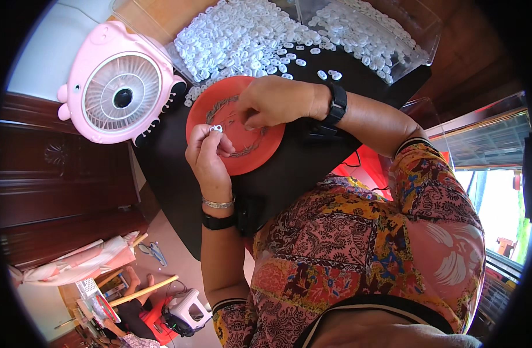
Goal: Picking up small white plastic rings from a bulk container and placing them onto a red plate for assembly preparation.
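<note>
Leftmost on the dark table [295, 159], a pink animal-shaped fan [123, 97] lies with its round grille facing up, near the bowl but apart from it. Next comes a broad heap of white pieces [237, 35], small and oval with holes, held in what seems a clear container [177, 58] and spilling past its near edge — probably set just beyond the bowl so that single pieces lie within easy reach.

The left hand [207, 153] stands at the bowl's left side, its thumb and forefinger pinching one small white piece [216, 128] above the rim; held by the fingertips, most of the piece is left exposed, toward the other hand. Under both hands sits the round orange-red bowl [197, 110], with thin greyish metal bits [251, 145] strewn in a loose ring inside; its raised rim likely keeps them from scattering.

The right hand [274, 103] comes in over the bowl from the right, fingers bent downward — whether they grip anything, I cannot tell. Further right, a few loose white pieces [322, 75] lie on the table, beside a second clear container [418, 65] well filled with more of the same kind.
</note>
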Demonstrator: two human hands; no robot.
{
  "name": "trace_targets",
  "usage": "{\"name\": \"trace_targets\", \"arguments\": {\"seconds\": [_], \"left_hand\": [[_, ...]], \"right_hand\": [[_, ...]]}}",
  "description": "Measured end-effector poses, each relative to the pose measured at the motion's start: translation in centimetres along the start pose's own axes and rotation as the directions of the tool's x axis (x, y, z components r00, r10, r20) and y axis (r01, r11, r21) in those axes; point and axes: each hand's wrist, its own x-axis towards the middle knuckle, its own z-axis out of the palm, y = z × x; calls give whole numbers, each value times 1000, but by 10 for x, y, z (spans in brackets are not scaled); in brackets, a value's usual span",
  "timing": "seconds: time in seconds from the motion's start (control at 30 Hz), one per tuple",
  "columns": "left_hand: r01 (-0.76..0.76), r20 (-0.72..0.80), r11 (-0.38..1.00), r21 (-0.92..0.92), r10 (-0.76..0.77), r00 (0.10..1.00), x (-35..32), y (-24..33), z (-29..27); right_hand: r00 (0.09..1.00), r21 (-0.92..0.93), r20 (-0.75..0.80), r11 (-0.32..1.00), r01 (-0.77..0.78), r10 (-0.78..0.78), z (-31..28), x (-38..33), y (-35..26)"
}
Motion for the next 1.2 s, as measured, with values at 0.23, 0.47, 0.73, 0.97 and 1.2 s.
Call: {"name": "trace_targets", "arguments": {"seconds": [0.23, 0.47, 0.73, 0.97, 1.2], "left_hand": [[-25, 19, 1000, 3, 25, 1000, 0, 0, 0], [-20, 44, 1000, 17, 19, 999, 0, 0, 2], [-52, 56, 999, 13, 51, 997, -2, -1, 2], [-65, 60, 997, 28, 63, 996, -3, -1, 5], [-71, 7, 997, 4, 71, 997, 0, -1, 0]], "right_hand": [[999, -264, 48, 964, 11, 2, 13, 0, -4], [997, -269, 71, 962, 35, -17, 19, 4, -8], [996, -198, 17, 976, 92, -91, 24, 3, 1], [985, 97, -168, 994, 46, -30, 15, 7, 10], [972, 38, -232, 999, 38, -28, 7, 11, 18]]}}
